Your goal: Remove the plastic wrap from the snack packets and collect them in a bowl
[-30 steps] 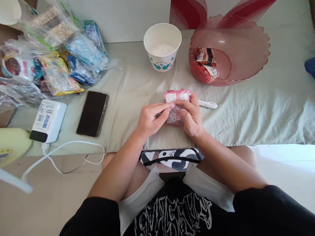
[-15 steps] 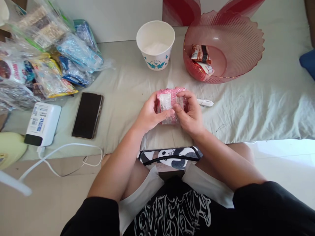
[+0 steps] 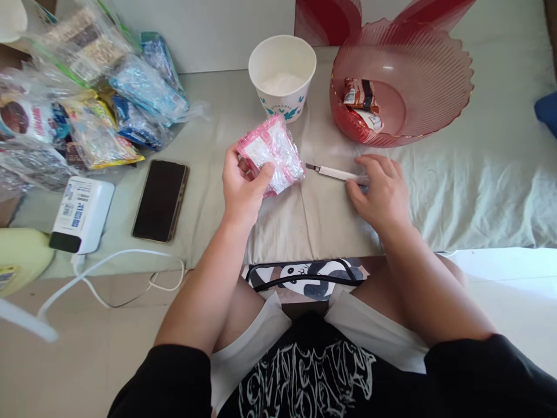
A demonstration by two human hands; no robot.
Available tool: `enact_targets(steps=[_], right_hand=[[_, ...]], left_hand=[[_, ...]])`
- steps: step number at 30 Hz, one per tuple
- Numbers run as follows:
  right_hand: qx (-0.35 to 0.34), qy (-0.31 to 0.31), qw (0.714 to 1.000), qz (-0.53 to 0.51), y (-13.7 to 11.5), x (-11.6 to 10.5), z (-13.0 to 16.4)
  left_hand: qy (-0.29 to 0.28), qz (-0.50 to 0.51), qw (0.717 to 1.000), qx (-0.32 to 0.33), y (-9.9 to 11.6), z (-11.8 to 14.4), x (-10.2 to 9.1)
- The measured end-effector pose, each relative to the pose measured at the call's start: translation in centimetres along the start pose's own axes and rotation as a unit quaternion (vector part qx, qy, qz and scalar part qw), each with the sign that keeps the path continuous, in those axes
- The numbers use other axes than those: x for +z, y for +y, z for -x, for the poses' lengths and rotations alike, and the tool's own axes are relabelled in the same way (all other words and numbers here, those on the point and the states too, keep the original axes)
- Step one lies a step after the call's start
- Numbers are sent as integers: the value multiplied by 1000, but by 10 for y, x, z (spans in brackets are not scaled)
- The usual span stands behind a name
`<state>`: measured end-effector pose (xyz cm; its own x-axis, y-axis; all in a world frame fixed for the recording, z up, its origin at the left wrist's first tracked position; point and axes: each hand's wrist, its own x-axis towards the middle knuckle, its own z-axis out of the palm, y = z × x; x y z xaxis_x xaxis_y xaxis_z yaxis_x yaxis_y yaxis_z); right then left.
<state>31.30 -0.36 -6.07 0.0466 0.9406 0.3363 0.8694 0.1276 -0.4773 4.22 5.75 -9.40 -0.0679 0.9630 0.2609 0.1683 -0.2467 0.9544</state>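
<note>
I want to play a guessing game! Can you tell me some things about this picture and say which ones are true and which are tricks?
1. The left hand holds a crinkly pink-and-clear plastic packet. True.
2. The right hand rests on a slim white craft knife lying on the pale bedsheet. True.
3. The ribbed pink plastic bowl has nothing in it. False: wrapped snacks lie inside.
4. The black phone lies inside the white paper cup. False: it lies flat on the sheet, left of the hands.

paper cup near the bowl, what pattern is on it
White paper cup with a teal-blue leafy motif around its lower side; head view.
</note>
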Motion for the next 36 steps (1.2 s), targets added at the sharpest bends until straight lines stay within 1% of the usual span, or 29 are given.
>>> enact_targets(steps=[3,5,6,8,9,12,14,16,18,21,23,25,27,29,30,32,34,36], right_hand=[[24,-23,999,36,5,-1,-1],[47,-26,998,24,0,-4,-3],[61,-33,998,1,-4,-6,-3],[90,-61,990,-91,-14,-9,-1],[97,-84,980,-150,-19,-9,0],[90,-152,937,-301,-36,-6,6],[89,-183,913,-353,-46,-3,9],[101,-203,901,-370,-52,0,9],[99,-212,907,-349,-56,0,8],[68,-205,937,-275,-58,-1,5],[48,-206,951,-227,-58,-2,3],[30,-213,958,-190,-57,-3,2],[14,-221,962,-161,-55,-5,2],[7,-218,965,-143,-50,-8,1],[7,-205,969,-137,-46,-9,0],[13,-147,982,-119,-37,-11,-1],[21,-79,994,-78,-27,-10,-3],[23,-43,999,-25,-19,-7,-4]], left_hand=[[11,-13,1000,10,-1,-1,1],[16,-16,1000,17,-2,-1,3],[18,-15,1000,19,-2,-2,4],[23,-10,999,22,-1,-2,5],[25,-10,999,21,-1,-1,6],[14,-15,1000,15,3,0,10],[-2,-15,1000,14,6,2,13],[-12,-16,1000,16,8,4,17],[-11,-13,1000,18,10,6,21],[1,5,1000,12,10,7,24],[11,14,1000,2,9,4,21],[22,17,1000,-10,8,-4,11],[35,10,999,-16,7,-15,-2],[45,-12,999,-3,6,-24,-15],[44,-27,999,8,5,-27,-20],[42,-50,998,24,3,-28,-22],[35,-51,998,27,3,-20,-14],[14,-31,999,24,6,-6,0]])
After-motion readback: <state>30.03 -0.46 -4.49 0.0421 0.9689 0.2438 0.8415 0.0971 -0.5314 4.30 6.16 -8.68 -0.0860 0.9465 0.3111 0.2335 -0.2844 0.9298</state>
